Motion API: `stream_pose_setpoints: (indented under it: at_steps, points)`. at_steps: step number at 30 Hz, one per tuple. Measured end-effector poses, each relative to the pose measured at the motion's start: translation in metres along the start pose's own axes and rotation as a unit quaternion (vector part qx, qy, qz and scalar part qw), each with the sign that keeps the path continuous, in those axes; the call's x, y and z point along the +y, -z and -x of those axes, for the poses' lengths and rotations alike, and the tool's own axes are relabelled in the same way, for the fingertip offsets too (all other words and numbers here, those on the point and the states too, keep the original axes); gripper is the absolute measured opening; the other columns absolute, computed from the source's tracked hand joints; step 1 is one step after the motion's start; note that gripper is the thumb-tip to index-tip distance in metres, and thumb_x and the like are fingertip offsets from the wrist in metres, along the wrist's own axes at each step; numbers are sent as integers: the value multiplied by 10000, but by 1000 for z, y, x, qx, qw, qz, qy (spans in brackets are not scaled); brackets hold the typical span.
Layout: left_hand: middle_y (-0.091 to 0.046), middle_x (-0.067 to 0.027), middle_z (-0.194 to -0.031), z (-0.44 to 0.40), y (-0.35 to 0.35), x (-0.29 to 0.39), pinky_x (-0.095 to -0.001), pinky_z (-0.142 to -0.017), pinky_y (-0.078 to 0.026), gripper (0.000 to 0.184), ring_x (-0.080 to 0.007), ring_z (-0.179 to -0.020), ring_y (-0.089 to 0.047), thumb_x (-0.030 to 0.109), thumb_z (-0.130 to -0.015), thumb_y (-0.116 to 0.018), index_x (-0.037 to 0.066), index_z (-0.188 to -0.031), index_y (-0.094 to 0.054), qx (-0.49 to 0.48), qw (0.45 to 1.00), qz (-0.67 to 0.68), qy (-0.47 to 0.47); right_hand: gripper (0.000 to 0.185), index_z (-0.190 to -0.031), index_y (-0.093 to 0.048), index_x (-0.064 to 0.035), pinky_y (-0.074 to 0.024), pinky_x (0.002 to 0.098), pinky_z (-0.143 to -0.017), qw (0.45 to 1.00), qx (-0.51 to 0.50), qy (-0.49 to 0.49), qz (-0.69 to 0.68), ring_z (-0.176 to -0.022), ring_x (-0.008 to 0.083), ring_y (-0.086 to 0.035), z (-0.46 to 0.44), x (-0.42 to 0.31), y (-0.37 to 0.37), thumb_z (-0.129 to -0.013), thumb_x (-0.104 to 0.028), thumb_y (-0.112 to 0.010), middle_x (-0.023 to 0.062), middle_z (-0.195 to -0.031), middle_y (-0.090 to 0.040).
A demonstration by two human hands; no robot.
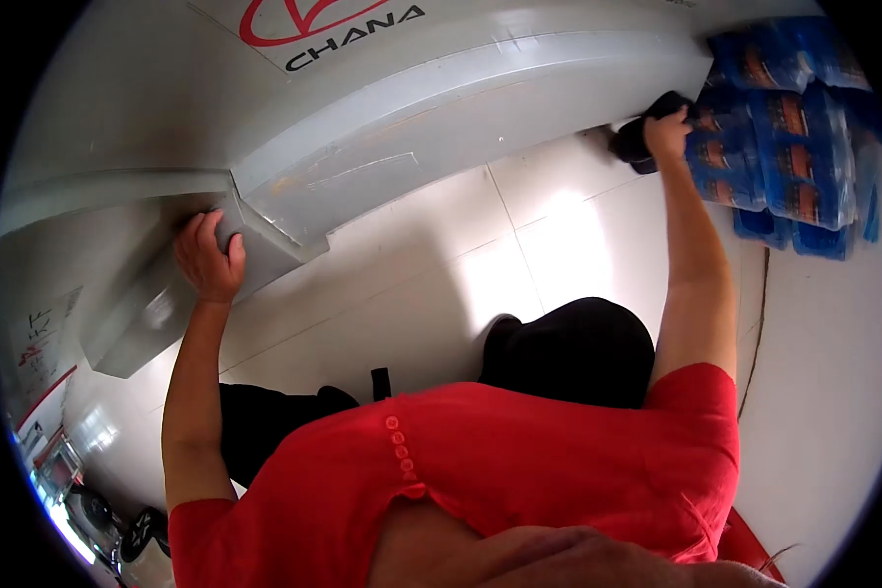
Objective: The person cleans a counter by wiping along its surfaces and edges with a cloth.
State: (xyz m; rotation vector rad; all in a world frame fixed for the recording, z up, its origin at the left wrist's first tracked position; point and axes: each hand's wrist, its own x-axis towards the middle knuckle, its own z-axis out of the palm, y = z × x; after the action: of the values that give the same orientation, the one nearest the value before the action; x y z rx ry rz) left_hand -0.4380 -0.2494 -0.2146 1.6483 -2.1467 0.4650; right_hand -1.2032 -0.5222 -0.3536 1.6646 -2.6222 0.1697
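My left hand (209, 257) rests on the edge of a grey panel (265, 245) at the left, its fingers over the top and the thumb apart. At the upper right, my right hand (668, 133) is wrapped round a black object (637, 145) low by the floor. What the black object is cannot be made out. It lies near the right end of the grey body (441, 147), which carries red and black lettering. Blue plastic-wrapped packs (799, 147) are stacked just right of my right hand.
Pale floor tiles (412, 265) spread below the grey body. My knees in black trousers (583, 343) are bent over the floor. A white wall (823, 343) stands at the right. Black-rimmed wheels (142, 534) show at the lower left.
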Motion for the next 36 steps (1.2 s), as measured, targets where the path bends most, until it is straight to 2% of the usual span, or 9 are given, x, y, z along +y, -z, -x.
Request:
stream_pose_setpoints:
  at_steps: [9,11,13,17,20,25,30,34,36]
  points:
    - [-574,-115,-1170,-3,-1,-3,-469,-890,-436,450,-346,-1049,-553,241,-803,-715,124,-1215,-580,-12,1000,-2,10,487,-1106,-584,108,-500,422,-895,952,-145,40,-267,-1021,397,-644,159,-82,-15,-806,-269,-651,273,-1042,-671]
    - [-572,-104,-1155,-3,0,-1,-458,-883,-441,436,-336,-1042,-553,254,-804,-718,127,-1201,-589,3,1000,-9,2,383,-1033,-635,82,-494,462,-886,896,-75,-55,-434,-948,422,-655,142,-48,-39,-824,-236,-600,258,-947,-692]
    - [-573,-101,-1153,-1,-2,-1,-456,-881,-442,434,-331,-1039,-553,257,-807,-718,126,-1200,-591,6,1000,-12,6,325,-1011,-618,85,-490,391,-837,941,82,-102,-311,-843,293,-614,99,-9,-47,-819,-177,-601,178,-913,-669]
    - [-573,-94,-1147,-5,-3,0,-456,-886,-442,436,-323,-1036,-552,261,-814,-715,122,-1208,-590,19,1000,-18,-3,399,-1140,-639,69,-498,318,-849,757,177,-60,-626,-893,208,-630,77,-61,65,-793,-123,-598,130,-1004,-684]
    - [-575,-98,-1153,-4,-6,-2,-453,-891,-440,433,-326,-1041,-552,252,-817,-710,118,-1211,-589,21,1000,-13,-9,572,-1254,-597,54,-490,374,-918,860,175,-93,-470,-1004,288,-610,77,-114,91,-742,-173,-710,223,-1146,-582]
    - [-580,-104,-1153,-1,-10,-2,-455,-909,-428,417,-333,-1040,-549,263,-827,-693,117,-1205,-596,26,1000,-15,-2,559,-1263,-549,-33,-408,401,-1000,865,194,174,-430,-1110,351,-477,165,-189,95,-742,-169,-702,203,-1185,-485]
    - [-584,-109,-1154,-2,-11,-3,-457,-914,-420,399,-339,-1040,-546,274,-840,-675,111,-1197,-602,45,999,-18,-8,596,-1286,-566,-206,-524,416,-903,844,-17,400,-356,-1055,370,-553,263,-231,134,-716,-153,-733,175,-1155,-477]
    - [-583,-112,-1151,-3,-5,-1,-453,-907,-424,388,-337,-1041,-546,263,-845,-668,109,-1195,-600,25,1000,-17,-5,562,-1293,-568,-220,-536,419,-853,850,25,376,-367,-1026,362,-566,217,-211,132,-756,-127,-708,146,-1139,-500]
    - [-583,-113,-1147,-3,-4,-1,-452,-905,-426,386,-336,-1040,-547,262,-846,-667,110,-1195,-600,23,999,-21,-4,566,-1308,-567,-103,-396,403,-1047,866,122,315,-368,-1168,345,-472,170,-191,121,-752,-69,-670,141,-1229,-607]
